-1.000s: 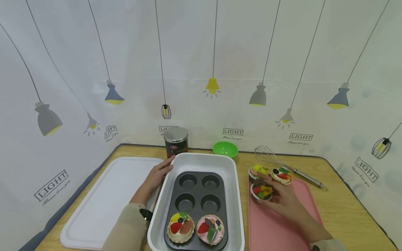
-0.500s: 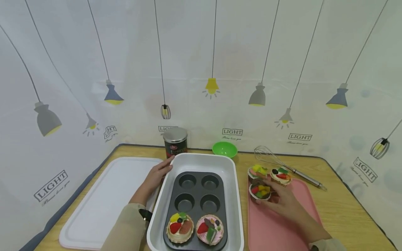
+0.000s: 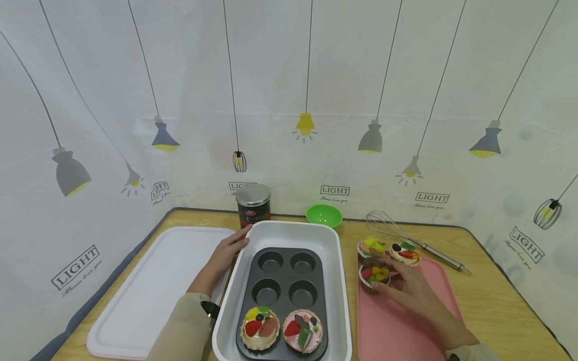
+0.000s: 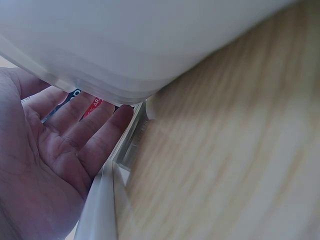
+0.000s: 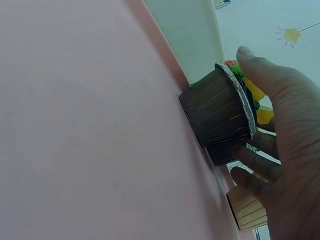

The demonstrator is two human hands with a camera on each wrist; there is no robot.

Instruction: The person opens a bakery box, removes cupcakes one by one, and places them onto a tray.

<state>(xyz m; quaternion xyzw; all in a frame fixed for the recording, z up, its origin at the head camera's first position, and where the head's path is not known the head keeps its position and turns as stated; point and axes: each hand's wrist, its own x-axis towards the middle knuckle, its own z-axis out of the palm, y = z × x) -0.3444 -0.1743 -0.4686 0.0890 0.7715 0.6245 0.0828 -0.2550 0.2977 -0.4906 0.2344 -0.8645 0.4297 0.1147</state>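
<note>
A fruit-topped cupcake (image 3: 374,275) in a dark pleated cup stands on the pink tray (image 3: 384,331). Around its right side is my right hand (image 3: 408,288), thumb in front and fingers behind. In the right wrist view the thumb is apart from the cup (image 5: 215,110), which rests on the tray; whether a finger touches it I cannot tell. My left hand (image 3: 223,255) lies along the left wall of the white bin (image 3: 228,301), fingers fairly straight. A muffin pan (image 3: 286,273) in the bin bears two fruit tarts (image 3: 259,328) in its front cups.
Two more fruit-topped cakes (image 3: 405,254) stand just behind the cupcake. A whisk (image 3: 415,240) lies at the back right. Behind the bin are a coffee tin (image 3: 254,203) and a green bowl (image 3: 324,215). A white tray (image 3: 153,291) lies on the left.
The cupcake has shifted slightly left on the pink tray. My right thumb has come a little up and away from its side. My left hand has stayed in place.
</note>
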